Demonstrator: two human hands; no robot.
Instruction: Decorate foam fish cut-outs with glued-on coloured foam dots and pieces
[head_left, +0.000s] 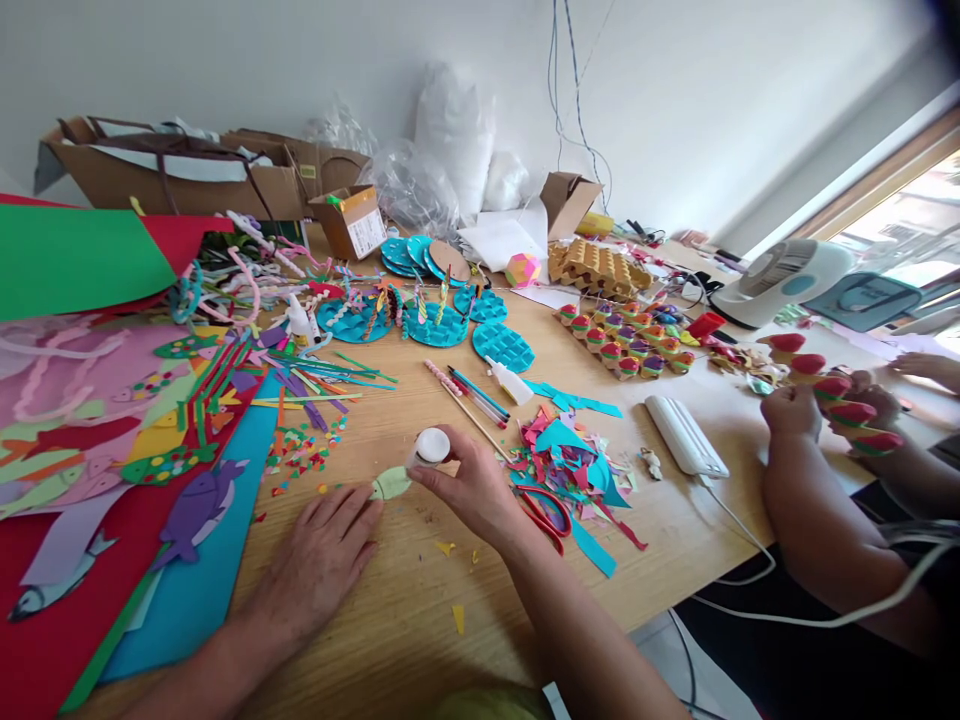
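Observation:
My right hand [469,488] is closed round a small white glue bottle [430,447], held tipped down toward a pale green paper cut-out [391,484] on the wooden table [420,610]. My left hand [326,555] lies flat and open on the table just left of that cut-out, fingertips almost touching it. Red-handled scissors [551,512] lie right beside my right wrist, next to a heap of coloured paper scraps [570,462].
Coloured paper sheets with fish shapes [112,470] cover the left. Teal woven discs [450,320], pencils [472,395], another glue bottle [511,381] and painted egg cartons [630,340] lie further back. Another person's hands [817,415] work at right, near a white power strip [686,436] and fan [780,280].

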